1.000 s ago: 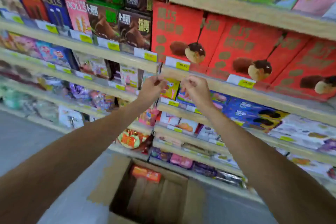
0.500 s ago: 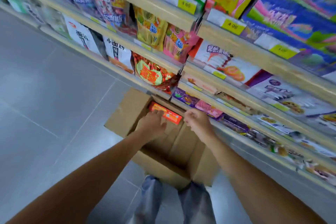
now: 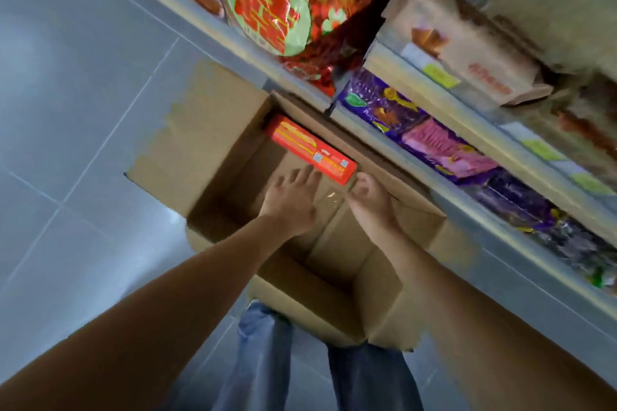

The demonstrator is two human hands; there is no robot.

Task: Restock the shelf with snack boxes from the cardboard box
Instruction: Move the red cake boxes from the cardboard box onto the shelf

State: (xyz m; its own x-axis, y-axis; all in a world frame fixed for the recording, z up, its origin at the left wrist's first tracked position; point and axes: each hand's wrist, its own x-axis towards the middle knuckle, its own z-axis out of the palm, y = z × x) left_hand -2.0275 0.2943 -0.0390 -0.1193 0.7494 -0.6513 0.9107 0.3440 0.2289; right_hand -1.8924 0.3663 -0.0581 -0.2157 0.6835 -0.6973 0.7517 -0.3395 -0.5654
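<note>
Left hand [image 3: 289, 202]: grip wide open, fingers straight & spread, nothing held. Tips are at the near long edge of the snack box [image 3: 310, 151], touching or just short, can't tell. Right hand [image 3: 371, 200]: grip loosely curled, nothing in it, foremost tip just beside the snack box's right end.

So the snack box lies straight ahead of both hands, away from the body. Left hand is approx opposite its middle, right hand at one end. Long axis runs across the reach, flat along the far wall of the cardboard box [image 3: 213, 143], on the shelf [image 3: 494, 223] side. Only this one shows inside.

Judgement: next move prob. needs left over the long edge, right closing on the end, then a lift twd the shelf.
</note>
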